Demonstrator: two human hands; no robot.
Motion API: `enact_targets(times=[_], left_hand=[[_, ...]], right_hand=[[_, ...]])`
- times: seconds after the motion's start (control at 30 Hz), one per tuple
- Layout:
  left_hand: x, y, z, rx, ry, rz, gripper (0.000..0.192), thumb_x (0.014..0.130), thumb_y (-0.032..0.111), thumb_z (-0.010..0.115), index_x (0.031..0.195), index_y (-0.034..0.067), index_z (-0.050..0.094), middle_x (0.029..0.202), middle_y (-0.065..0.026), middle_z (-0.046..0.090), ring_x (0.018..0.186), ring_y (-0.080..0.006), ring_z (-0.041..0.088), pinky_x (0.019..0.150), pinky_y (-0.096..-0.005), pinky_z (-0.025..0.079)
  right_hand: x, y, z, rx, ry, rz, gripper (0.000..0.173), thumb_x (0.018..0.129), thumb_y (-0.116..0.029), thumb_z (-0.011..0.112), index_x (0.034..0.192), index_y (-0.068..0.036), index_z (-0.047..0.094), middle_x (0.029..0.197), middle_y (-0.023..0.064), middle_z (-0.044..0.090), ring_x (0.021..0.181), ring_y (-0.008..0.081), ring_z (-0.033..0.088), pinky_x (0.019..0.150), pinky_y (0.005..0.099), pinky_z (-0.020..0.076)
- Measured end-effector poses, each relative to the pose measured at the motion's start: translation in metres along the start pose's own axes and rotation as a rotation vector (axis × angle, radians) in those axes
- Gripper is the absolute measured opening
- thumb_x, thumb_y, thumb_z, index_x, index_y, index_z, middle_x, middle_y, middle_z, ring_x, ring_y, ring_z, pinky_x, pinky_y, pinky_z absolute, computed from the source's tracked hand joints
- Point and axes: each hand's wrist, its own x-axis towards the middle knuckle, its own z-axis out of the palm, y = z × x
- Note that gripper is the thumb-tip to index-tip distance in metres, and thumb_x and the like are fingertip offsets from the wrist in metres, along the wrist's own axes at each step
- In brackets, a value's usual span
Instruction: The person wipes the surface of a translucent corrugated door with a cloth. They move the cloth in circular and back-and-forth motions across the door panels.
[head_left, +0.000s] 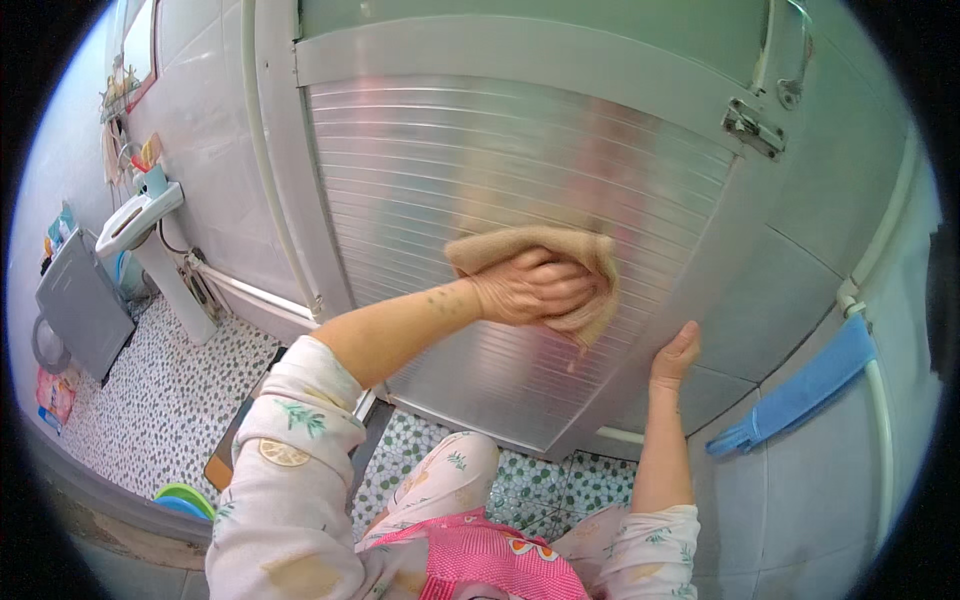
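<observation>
My left hand (536, 289) presses a tan cloth (499, 251) flat against the ribbed, translucent panel (405, 195) of a metal-framed door. The cloth is bunched around my fingers. To the right, my right hand (675, 352) is at the edge of the door frame (637, 360), thumb up; its other fingers are hidden behind the edge. A metal slide bolt (754, 129) is fixed high on the frame's right side, with a curved handle (804, 45) above it.
A blue towel (802, 390) hangs over a pipe on the right wall. At left stand a white pedestal sink (139, 217), a grey panel-like object (82, 304) and green and blue basins (184, 499). A pipe (270, 165) runs down beside the door. The floor has a pebble pattern (172, 390).
</observation>
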Motion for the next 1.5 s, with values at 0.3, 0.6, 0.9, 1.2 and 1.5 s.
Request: enact_targets(times=[0.3,0.6,0.9,1.2,1.5], left_hand=[[0.055,0.050,0.037,-0.124,0.097,0.034,0.050,0.072,0.032,0.060,0.119,0.017,0.055,0.131,-0.0008,0.047,0.126,-0.0198,0.039,0.107,-0.0409,0.027],[0.015,0.033,0.024,-0.123,0.072,-0.064,0.050,0.075,0.028,0.060,0.123,0.017,0.054,0.134,0.0007,0.046,0.126,-0.0175,0.038,0.103,-0.0399,0.029],[-0.098,-0.010,-0.025,0.127,-0.086,-0.315,0.056,0.068,0.041,0.063,0.120,0.021,0.060,0.133,-0.0013,0.048,0.121,-0.0218,0.040,0.096,-0.0492,0.023],[-0.216,-0.036,-0.045,0.177,-0.034,-0.841,0.080,0.065,0.045,0.068,0.134,0.012,0.043,0.139,-0.0103,0.037,0.130,-0.0322,0.029,0.106,-0.0537,0.016],[-0.157,-0.024,-0.035,0.192,0.013,-0.906,0.083,0.072,0.035,0.067,0.140,0.004,0.031,0.146,-0.0205,0.022,0.134,-0.0415,0.019,0.107,-0.0585,0.012]], right_hand=[[0.003,0.003,0.000,0.039,-0.053,0.012,0.052,0.098,-0.042,0.035,0.077,0.004,0.049,0.064,0.0134,0.048,0.060,0.0223,0.042,0.056,0.0369,0.0367],[0.003,-0.005,0.000,0.013,-0.024,-0.026,0.050,0.099,-0.040,0.034,0.076,0.003,0.047,0.067,0.0144,0.048,0.062,0.0250,0.043,0.058,0.0371,0.0371],[0.000,-0.004,0.003,0.032,-0.033,-0.010,0.049,0.099,-0.039,0.031,0.075,0.001,0.044,0.066,0.0092,0.045,0.063,0.0215,0.042,0.059,0.0364,0.0360],[0.000,-0.001,0.001,-0.008,0.000,0.012,0.055,0.099,-0.044,0.029,0.074,0.002,0.046,0.066,0.0113,0.050,0.063,0.0222,0.044,0.058,0.0372,0.0367],[0.001,0.014,-0.004,-0.061,-0.025,0.027,0.053,0.100,-0.040,0.030,0.075,0.003,0.047,0.067,0.0139,0.050,0.063,0.0248,0.044,0.059,0.0376,0.0372]])
